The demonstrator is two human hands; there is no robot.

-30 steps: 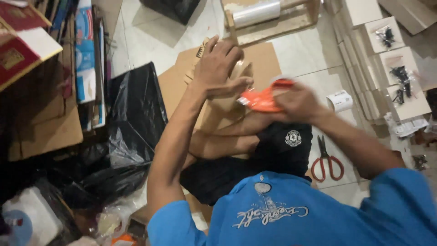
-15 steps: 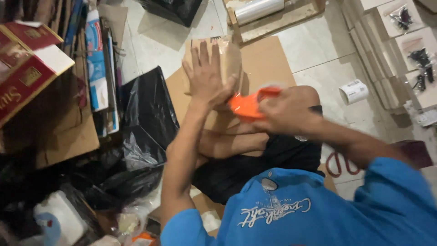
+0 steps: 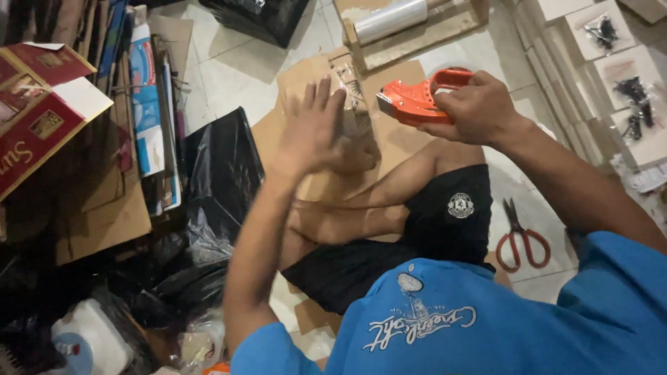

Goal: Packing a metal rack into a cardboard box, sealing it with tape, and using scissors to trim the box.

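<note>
I sit cross-legged on flattened cardboard [image 3: 410, 139] on the tiled floor. My left hand [image 3: 316, 128] lies flat, fingers spread, on a small brown cardboard parcel [image 3: 347, 90] resting above my knee. My right hand [image 3: 476, 107] grips an orange tape dispenser [image 3: 417, 101], held just right of the parcel's top, its blade end pointing left toward the parcel. Clear tape glints on the parcel's surface.
Red-handled scissors [image 3: 521, 239] lie on the floor to my right. A roll of clear film [image 3: 389, 19] sits in a cardboard frame ahead. Black plastic bags [image 3: 219, 180] and a red carton [image 3: 38, 104] crowd the left. White boxes with dark parts [image 3: 625, 90] line the right.
The orange dispenser has pulled away from the parcel toward the upper right. My left hand stays pressed flat on the parcel. The view has shifted slightly.
</note>
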